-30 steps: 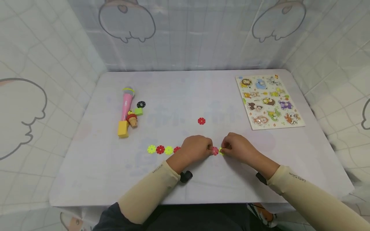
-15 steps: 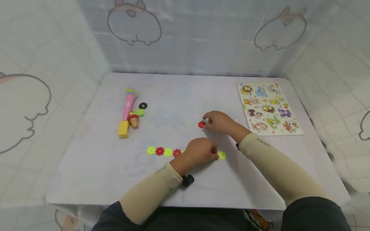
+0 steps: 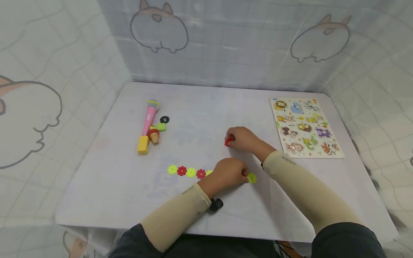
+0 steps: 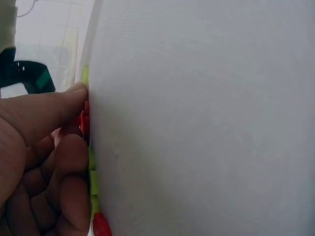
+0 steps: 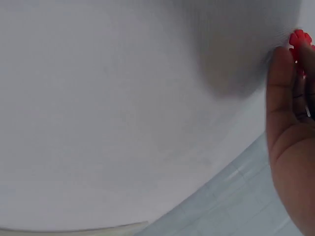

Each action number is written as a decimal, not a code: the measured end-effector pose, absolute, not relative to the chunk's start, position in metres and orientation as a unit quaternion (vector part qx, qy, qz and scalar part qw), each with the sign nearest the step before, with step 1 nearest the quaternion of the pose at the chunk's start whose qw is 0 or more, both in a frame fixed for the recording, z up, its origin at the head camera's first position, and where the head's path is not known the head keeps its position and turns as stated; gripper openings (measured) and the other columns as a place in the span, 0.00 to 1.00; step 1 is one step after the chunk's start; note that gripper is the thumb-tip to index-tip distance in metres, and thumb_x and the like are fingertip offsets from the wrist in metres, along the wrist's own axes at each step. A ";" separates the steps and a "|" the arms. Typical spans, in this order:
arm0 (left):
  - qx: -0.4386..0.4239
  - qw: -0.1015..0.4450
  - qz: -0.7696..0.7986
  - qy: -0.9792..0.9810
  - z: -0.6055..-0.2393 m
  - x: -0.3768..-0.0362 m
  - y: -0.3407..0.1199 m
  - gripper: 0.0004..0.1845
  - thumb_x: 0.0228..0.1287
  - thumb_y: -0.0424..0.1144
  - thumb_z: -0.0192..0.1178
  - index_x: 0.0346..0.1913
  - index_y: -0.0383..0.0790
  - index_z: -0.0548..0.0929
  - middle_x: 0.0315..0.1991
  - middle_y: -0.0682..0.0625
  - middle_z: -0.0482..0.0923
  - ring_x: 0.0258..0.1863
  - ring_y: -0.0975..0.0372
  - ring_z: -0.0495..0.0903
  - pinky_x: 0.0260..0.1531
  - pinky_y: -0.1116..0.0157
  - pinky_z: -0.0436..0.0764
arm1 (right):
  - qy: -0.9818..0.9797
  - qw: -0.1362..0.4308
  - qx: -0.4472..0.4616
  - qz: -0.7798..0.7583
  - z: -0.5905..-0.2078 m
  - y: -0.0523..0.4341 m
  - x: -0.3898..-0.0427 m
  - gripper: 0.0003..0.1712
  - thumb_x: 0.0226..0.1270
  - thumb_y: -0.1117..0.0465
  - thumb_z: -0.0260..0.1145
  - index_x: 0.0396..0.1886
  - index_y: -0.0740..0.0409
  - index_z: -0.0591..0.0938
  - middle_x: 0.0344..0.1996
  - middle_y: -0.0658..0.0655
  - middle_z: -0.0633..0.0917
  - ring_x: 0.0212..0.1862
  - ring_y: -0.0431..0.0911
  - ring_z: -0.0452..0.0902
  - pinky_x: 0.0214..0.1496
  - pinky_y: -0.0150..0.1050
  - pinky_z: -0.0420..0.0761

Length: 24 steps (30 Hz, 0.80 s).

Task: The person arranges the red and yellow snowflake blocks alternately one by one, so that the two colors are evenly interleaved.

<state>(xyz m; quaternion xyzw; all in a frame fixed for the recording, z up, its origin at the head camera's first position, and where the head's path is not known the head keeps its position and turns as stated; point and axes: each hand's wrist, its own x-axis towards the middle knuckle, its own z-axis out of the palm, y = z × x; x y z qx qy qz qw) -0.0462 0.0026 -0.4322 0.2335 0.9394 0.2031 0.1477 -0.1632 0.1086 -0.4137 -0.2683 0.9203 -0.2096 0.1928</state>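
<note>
Red plastic disc (image 3: 228,142), toothed like a small gear, sits pinched in the fingertips of the right hand (image 3: 246,139) at mid-table, apart from and beyond the row. The right wrist view shows it at the fingertips (image 5: 299,40), lifted or tipped off the white tabletop (image 3: 200,107); which of the two is unclear.

Left hand (image 3: 227,173) lies curled over the right end of a chain of discs (image 3: 186,171), alternating yellow-green and red, along the near part of the table. Thumb and fingers press that chain flat (image 4: 87,118). One yellow-green disc (image 3: 251,178) shows just right of the knuckles.

Judgement: the disc looks light, stiff and thin, probably slick on the smooth top. Best hold is across opposite rim teeth, leaving a notch free.

Far left: pink toy microphone (image 3: 150,116), yellow block (image 3: 143,145), small toys. Far right: animal puzzle board (image 3: 304,127).
</note>
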 end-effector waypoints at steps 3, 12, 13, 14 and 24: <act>0.235 0.154 0.206 0.937 -0.435 -0.047 0.003 0.08 0.63 0.48 0.73 0.31 0.53 0.86 0.23 0.64 0.76 0.26 0.68 0.75 0.27 0.68 0.74 | 0.909 0.189 -0.251 -0.273 -0.411 0.123 -0.155 0.03 0.73 0.66 0.67 0.43 0.58 0.82 0.38 0.54 0.84 0.41 0.48 0.79 0.45 0.42 0.79; 0.217 0.161 0.201 0.942 -0.437 -0.053 -0.003 0.05 0.64 0.49 0.73 0.35 0.54 0.89 0.27 0.67 0.79 0.31 0.69 0.78 0.30 0.67 0.76 | 0.885 0.203 -0.179 -0.378 -0.396 0.203 -0.112 0.04 0.71 0.65 0.70 0.43 0.57 0.84 0.37 0.55 0.85 0.35 0.47 0.85 0.37 0.45 0.83; 0.213 0.163 0.202 0.942 -0.437 -0.053 -0.004 0.05 0.64 0.49 0.73 0.36 0.54 0.89 0.28 0.66 0.80 0.32 0.69 0.78 0.31 0.66 0.76 | 0.888 0.211 -0.169 -0.371 -0.400 0.212 -0.106 0.04 0.71 0.65 0.70 0.42 0.57 0.84 0.36 0.55 0.85 0.34 0.47 0.85 0.37 0.44 0.82; 0.210 0.165 0.203 0.942 -0.436 -0.053 -0.004 0.05 0.64 0.49 0.73 0.37 0.53 0.89 0.28 0.66 0.80 0.32 0.69 0.78 0.31 0.66 0.76 | 0.892 0.220 -0.161 -0.359 -0.405 0.219 -0.100 0.04 0.70 0.65 0.71 0.41 0.57 0.85 0.35 0.54 0.85 0.33 0.46 0.84 0.36 0.43 0.82; 0.219 0.163 0.209 0.939 -0.437 -0.055 -0.005 0.05 0.64 0.48 0.73 0.37 0.53 0.90 0.30 0.65 0.82 0.33 0.67 0.79 0.33 0.66 0.77 | 0.924 0.180 -0.191 -0.277 -0.431 0.225 -0.062 0.05 0.64 0.65 0.76 0.34 0.55 0.86 0.28 0.47 0.83 0.32 0.44 0.76 0.36 0.42 0.78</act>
